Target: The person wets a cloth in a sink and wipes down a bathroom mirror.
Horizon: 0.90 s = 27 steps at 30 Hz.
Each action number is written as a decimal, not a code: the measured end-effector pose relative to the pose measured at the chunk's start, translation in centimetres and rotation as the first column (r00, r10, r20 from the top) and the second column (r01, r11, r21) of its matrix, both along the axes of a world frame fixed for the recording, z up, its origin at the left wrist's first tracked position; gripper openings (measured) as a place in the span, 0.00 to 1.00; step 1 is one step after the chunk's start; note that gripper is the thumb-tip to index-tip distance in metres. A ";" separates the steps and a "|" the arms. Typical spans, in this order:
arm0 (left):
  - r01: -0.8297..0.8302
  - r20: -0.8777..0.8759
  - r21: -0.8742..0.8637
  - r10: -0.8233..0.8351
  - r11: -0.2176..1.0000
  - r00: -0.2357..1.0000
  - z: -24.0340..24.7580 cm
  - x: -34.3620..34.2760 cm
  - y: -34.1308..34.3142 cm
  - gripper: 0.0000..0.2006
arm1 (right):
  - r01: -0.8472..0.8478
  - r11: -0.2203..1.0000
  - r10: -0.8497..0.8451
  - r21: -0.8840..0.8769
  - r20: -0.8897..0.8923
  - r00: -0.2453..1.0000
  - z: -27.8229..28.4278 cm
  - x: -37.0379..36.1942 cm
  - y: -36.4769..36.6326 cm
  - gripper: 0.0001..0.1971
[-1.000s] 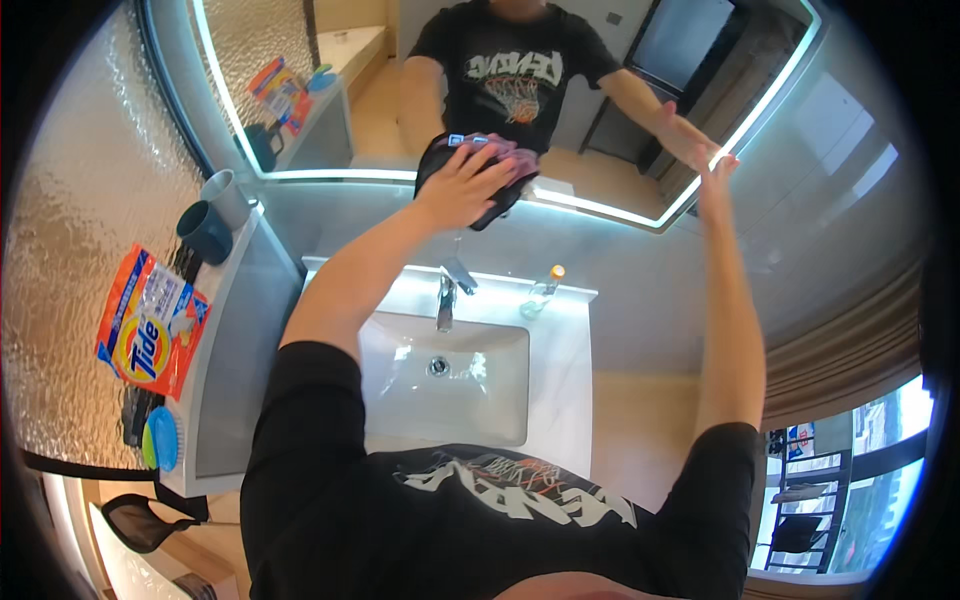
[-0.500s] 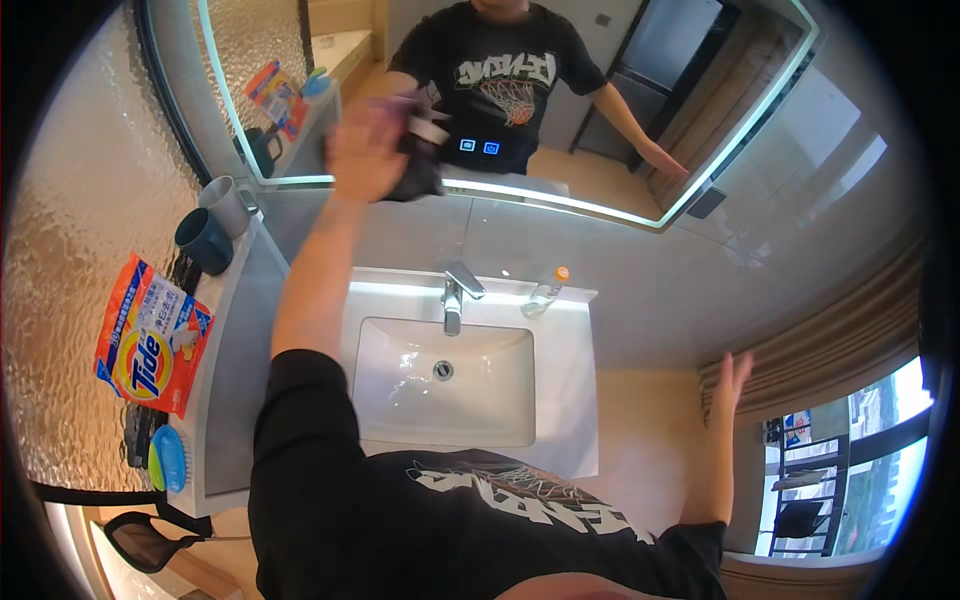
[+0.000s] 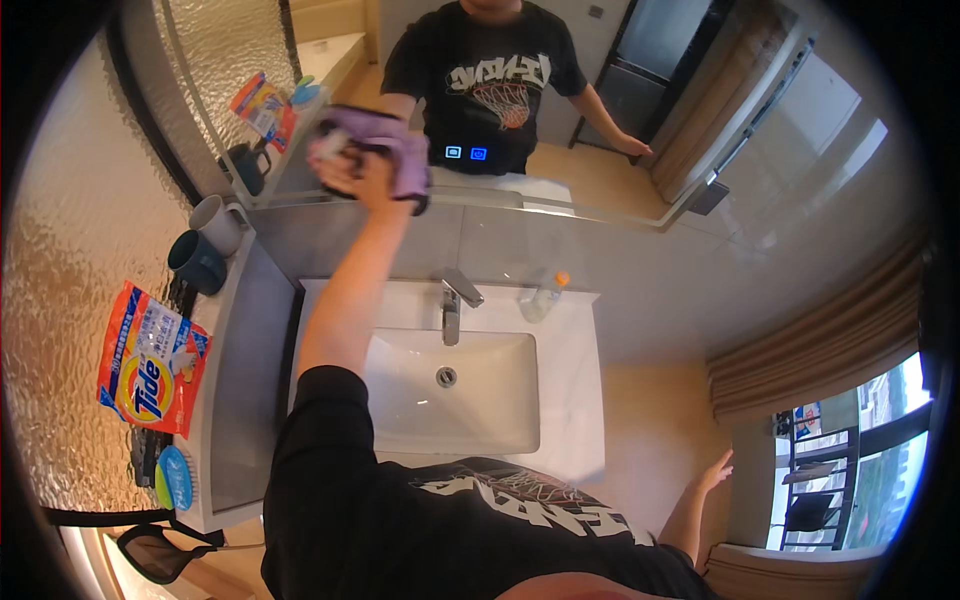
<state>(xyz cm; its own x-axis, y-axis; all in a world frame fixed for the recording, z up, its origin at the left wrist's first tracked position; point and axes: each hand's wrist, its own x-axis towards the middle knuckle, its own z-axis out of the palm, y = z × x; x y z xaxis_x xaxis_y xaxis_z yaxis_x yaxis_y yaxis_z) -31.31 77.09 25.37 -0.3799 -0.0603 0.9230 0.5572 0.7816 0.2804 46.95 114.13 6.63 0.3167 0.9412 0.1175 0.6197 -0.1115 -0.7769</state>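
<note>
My left arm reaches up to the lower left part of the wall mirror (image 3: 640, 130). There my left hand (image 3: 372, 182) is closed on a purple cloth with dark edging (image 3: 411, 165), which lies against the glass; hand and cloth are slightly smeared by motion. Off to the right, my right hand (image 3: 716, 470) hangs in the air beside the counter, fingers stretched out, holding nothing. Two small blue touch icons (image 3: 466, 153) glow on the mirror just right of the cloth. The mirror also reflects a torso in a black T-shirt.
Below the mirror are a white sink (image 3: 480, 425), a chrome faucet (image 3: 452, 308) and a clear bottle with an orange cap (image 3: 545, 297). The left ledge holds two mugs (image 3: 197, 262), an orange detergent pouch (image 3: 153, 362) and a blue brush (image 3: 176, 478). A striped blind (image 3: 800, 360) hangs at right.
The light strip round the mirror's edge has gone dark. My left hand has turned and shifted slightly down, showing more of the purple cloth. My right hand has lowered.
</note>
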 end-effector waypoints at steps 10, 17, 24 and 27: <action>0.351 -0.085 -0.705 -0.566 0.616 0.820 -0.8 14.0 20.0 0.31 | -0.124 0.992 0.117 0.011 -0.412 0.903 1.1 -8.4 -9.0 0.40; 0.219 -0.203 -0.710 -0.493 0.669 0.846 -1.2 10.8 15.1 0.34 | -0.157 0.984 0.098 -0.090 -0.462 0.881 0.5 -8.4 -11.2 0.40; 0.133 -0.008 -0.378 -0.147 0.916 0.989 2.1 3.1 -5.1 0.38 | -0.308 0.943 0.217 -0.122 -0.476 0.852 2.6 -13.1 -10.7 0.39; 0.131 -0.175 -0.169 -0.160 0.977 0.971 3.7 2.8 -8.1 0.33 | -0.360 0.928 0.262 -0.096 -0.518 0.814 2.1 -13.9 -9.4 0.38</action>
